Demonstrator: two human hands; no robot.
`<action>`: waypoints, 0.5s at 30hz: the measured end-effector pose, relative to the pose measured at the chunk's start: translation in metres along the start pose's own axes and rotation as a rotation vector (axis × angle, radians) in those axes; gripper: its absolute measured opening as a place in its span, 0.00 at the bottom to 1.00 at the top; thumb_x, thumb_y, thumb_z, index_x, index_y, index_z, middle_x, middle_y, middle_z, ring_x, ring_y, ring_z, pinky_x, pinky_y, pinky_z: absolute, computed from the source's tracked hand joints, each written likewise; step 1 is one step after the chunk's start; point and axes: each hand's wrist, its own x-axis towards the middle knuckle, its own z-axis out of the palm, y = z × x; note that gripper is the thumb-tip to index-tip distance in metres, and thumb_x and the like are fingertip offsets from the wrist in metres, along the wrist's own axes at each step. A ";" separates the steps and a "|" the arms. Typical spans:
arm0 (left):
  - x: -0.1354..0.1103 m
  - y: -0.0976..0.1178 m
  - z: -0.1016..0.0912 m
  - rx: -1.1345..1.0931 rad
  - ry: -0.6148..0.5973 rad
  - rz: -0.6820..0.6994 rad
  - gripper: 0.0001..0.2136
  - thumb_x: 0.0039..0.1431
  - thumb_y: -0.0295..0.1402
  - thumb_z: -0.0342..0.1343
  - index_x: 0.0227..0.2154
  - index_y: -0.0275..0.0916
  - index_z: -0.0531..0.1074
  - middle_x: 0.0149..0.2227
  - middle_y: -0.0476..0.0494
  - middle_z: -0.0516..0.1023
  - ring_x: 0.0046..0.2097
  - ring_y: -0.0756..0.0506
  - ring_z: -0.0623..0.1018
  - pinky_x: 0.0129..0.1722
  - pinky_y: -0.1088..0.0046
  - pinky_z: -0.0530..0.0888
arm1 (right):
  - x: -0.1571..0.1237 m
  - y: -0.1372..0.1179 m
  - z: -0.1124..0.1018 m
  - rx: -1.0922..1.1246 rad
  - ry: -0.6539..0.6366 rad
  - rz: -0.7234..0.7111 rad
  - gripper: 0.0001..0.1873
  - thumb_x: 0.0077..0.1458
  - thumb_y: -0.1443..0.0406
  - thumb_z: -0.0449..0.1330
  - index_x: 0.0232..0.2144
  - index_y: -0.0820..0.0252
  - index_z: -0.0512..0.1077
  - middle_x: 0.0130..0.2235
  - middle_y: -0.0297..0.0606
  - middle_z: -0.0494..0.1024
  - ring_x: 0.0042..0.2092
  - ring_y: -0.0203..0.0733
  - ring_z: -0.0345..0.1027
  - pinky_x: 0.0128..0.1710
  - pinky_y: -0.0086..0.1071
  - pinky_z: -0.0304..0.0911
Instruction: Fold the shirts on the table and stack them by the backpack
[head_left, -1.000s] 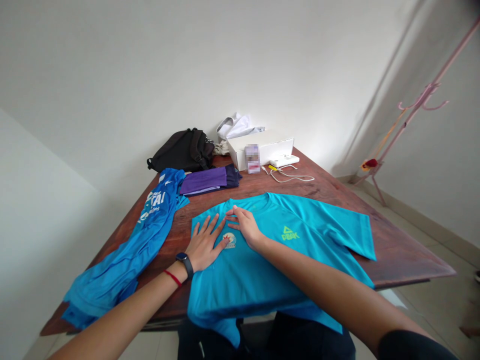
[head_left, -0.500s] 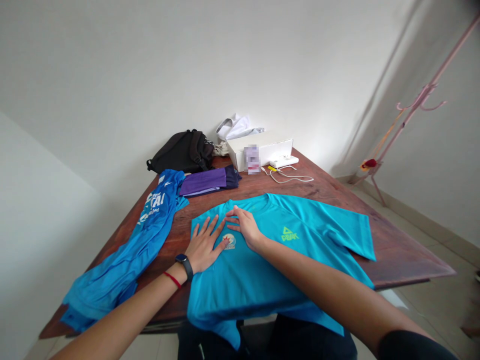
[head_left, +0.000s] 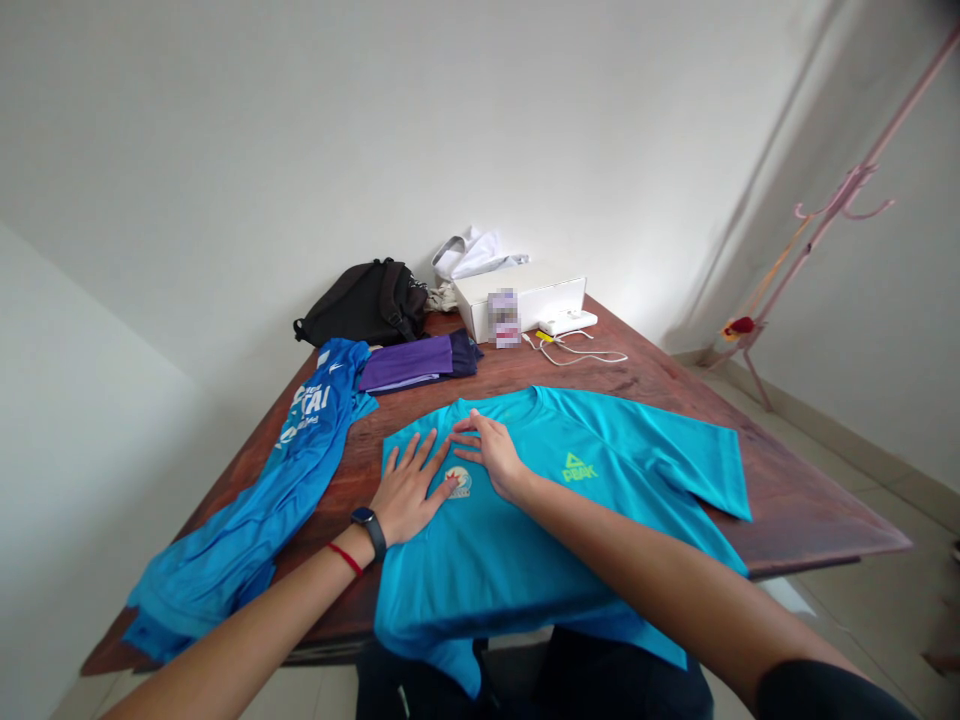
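Observation:
A teal T-shirt point(head_left: 600, 540) lies spread on the wooden table point(head_left: 810, 520), its collar toward the back and its hem hanging over the front edge. My left hand point(head_left: 411, 490) presses flat on the shirt's left side, fingers spread, thumb touching a round printed badge point(head_left: 459, 481). Just right of it, my right hand point(head_left: 491, 452) rests on the shirt below the collar, with fingers extended and nothing visibly held. A green logo point(head_left: 578, 467) shows on the right chest. The sleeve on the right lies outstretched; on the left no sleeve shows.
Left of the shirt lies a crumpled blue jersey point(head_left: 262, 500). Behind it are folded purple clothes point(head_left: 409, 363) and a black backpack point(head_left: 360, 300). A white box point(head_left: 525, 290), a white power strip point(head_left: 568, 322) and its cable point(head_left: 577, 357) sit farther back. A pink coat stand point(head_left: 840, 200) stands right.

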 end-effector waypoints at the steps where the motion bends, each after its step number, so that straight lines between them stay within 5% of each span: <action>1: 0.000 0.000 0.000 -0.001 0.001 0.001 0.31 0.70 0.55 0.39 0.71 0.53 0.47 0.73 0.45 0.47 0.72 0.32 0.50 0.65 0.41 0.55 | 0.000 0.000 0.000 0.001 0.002 0.003 0.21 0.57 0.48 0.60 0.30 0.60 0.75 0.43 0.45 0.78 0.47 0.52 0.75 0.43 0.40 0.72; 15: 0.000 0.001 -0.001 -0.010 -0.008 -0.006 0.31 0.69 0.56 0.39 0.70 0.52 0.49 0.73 0.45 0.47 0.72 0.33 0.50 0.65 0.40 0.54 | -0.004 -0.003 0.002 -0.008 -0.006 0.043 0.18 0.59 0.51 0.59 0.30 0.60 0.73 0.44 0.44 0.77 0.47 0.50 0.76 0.42 0.39 0.72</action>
